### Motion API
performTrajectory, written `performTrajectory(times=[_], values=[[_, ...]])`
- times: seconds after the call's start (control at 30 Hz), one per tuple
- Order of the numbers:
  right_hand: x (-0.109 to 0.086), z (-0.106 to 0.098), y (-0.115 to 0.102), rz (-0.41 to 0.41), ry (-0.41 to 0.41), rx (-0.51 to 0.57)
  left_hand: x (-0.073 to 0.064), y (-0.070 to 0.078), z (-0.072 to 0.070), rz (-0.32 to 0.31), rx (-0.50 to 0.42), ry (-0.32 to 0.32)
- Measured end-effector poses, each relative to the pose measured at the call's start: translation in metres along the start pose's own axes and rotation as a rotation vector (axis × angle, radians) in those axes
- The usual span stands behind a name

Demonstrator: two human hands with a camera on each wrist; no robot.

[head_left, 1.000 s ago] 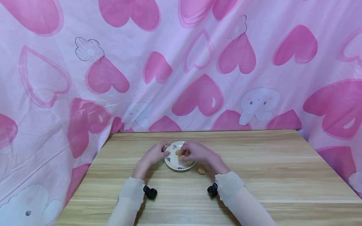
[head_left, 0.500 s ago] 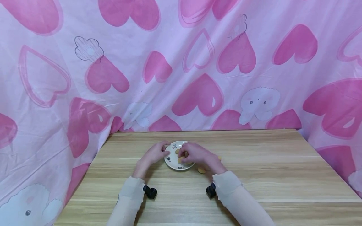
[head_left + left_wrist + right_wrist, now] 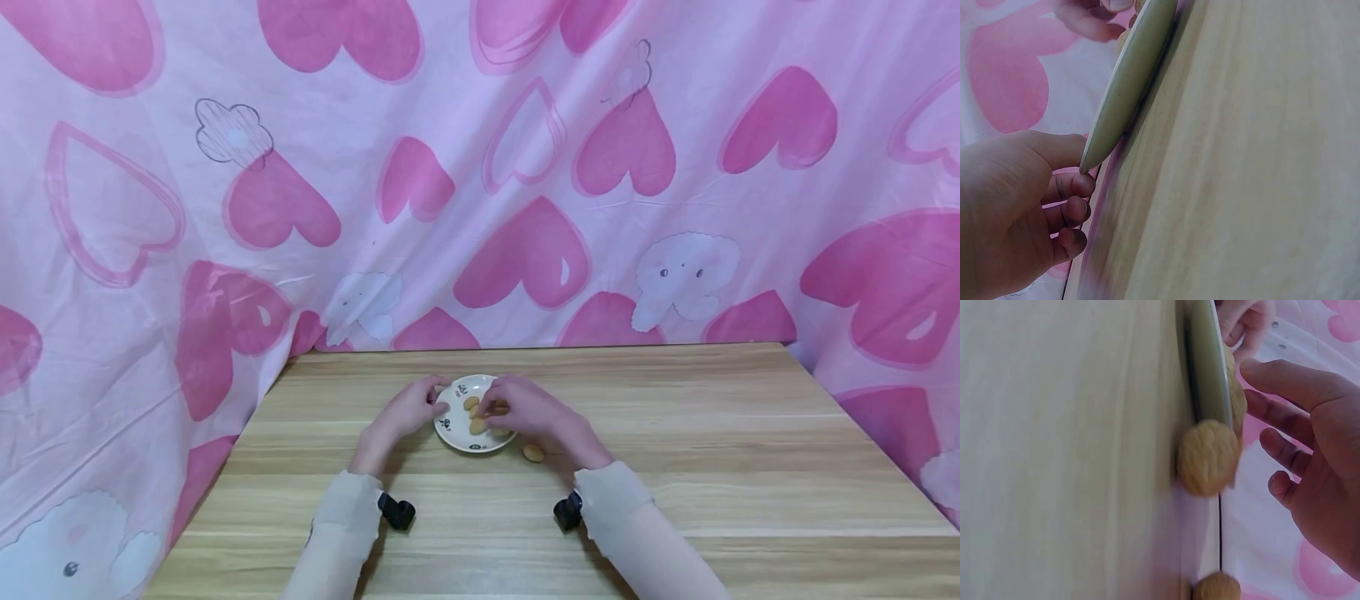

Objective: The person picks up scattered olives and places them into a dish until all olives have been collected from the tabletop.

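A small white plate (image 3: pixel 456 435) with dark printed motifs lies on the table, holding several tan walnuts (image 3: pixel 477 426). My left hand (image 3: pixel 407 410) pinches the plate's left rim, thumb above and forefinger below, as the left wrist view shows. Over the plate's right side hovers my right hand (image 3: pixel 534 408). In the right wrist view its thumb and fingers (image 3: pixel 1285 378) are spread beside the walnuts on the plate, with no walnut seen held between them. A loose walnut (image 3: pixel 1209 457) sits on the table just outside the rim; the right hand partly hides the plate.
Another walnut (image 3: pixel 1216 587) lies farther off on the table, hidden in the head view by the right arm. The wooden table (image 3: pixel 712 467) meets a pink heart-patterned cloth (image 3: pixel 525 250) at the back and sides. Each wrist carries a black camera (image 3: pixel 397 511).
My right hand has drawn back slightly to the right, and its fingers have come off a walnut, uncovering more of those on the plate. The left hand keeps its hold on the rim.
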State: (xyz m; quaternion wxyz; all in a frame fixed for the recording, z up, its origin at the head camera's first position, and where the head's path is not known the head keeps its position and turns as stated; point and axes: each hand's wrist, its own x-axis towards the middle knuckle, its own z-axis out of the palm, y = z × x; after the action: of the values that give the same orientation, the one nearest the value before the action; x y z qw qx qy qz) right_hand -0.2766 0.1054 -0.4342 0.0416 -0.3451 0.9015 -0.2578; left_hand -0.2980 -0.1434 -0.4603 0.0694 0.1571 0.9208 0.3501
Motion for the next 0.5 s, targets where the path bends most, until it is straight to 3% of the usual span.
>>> performTrajectory(times=[0.5], values=[[-0.037,-0.024,0.02,0.068,0.057,0.057,0.0,0.0,0.002,-0.002,0.009,0.009]])
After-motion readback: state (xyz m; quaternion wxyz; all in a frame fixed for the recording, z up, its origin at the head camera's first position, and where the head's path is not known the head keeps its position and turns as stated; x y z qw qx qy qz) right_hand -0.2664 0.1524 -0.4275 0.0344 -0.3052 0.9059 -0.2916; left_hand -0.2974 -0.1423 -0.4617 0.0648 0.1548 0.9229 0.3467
